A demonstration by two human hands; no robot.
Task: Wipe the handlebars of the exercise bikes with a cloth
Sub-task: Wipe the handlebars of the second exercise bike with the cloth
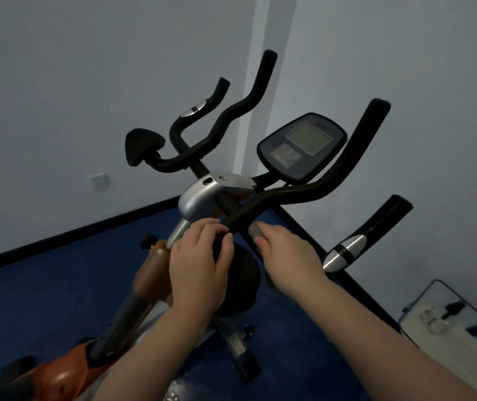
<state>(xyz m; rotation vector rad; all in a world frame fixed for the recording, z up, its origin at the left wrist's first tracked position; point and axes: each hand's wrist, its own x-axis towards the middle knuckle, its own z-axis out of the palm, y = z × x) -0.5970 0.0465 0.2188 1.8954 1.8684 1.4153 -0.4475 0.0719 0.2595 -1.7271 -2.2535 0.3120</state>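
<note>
One orange-framed exercise bike (156,273) fills my view, on a blue floor (58,285) in a pale-walled corner. Its black handlebars (312,192) branch upward around a grey console (301,146). My left hand (199,267) curls around a black padded elbow rest (240,285). My right hand (286,250) presses a blurred grey cloth (256,230) against the near handlebar tube; whether those fingers grip it, I cannot tell.

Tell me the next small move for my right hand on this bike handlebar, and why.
Probably slide the right hand, which holds a blurred grey cloth, up along the black handlebar toward its raised end. The hand sits at the bar's lower end, while the left hand rests on a black pad.
</note>
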